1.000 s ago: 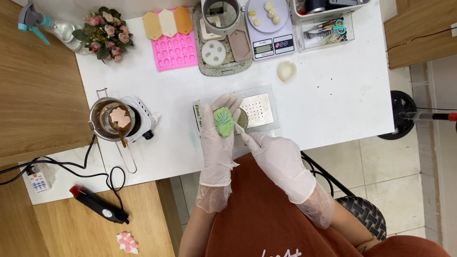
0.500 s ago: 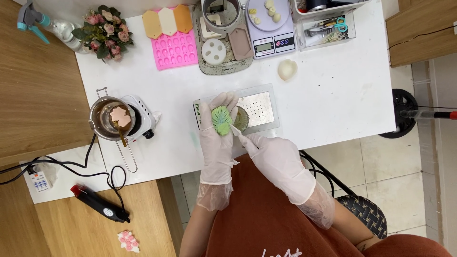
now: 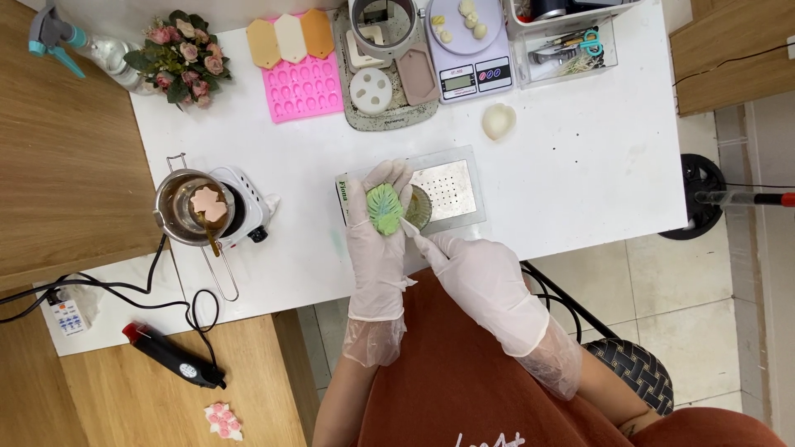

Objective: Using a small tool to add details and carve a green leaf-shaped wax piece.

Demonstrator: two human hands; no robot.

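The gloved left hand [image 3: 377, 240] cradles a green leaf-shaped piece [image 3: 384, 209] in its cupped palm, above the near edge of the white worktop [image 3: 580, 165]. The gloved right hand [image 3: 480, 277] pinches a thin white tool [image 3: 411, 228], its tip at the leaf's edge, over a perforated metal plate [image 3: 447, 189].

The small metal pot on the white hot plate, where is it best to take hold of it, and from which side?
Grip the pot by its long wire handle, which sticks out toward the person over the table edge. Come from the near side, low down. The bowl sits on the hot plate and holds a pink piece, so keep it level.
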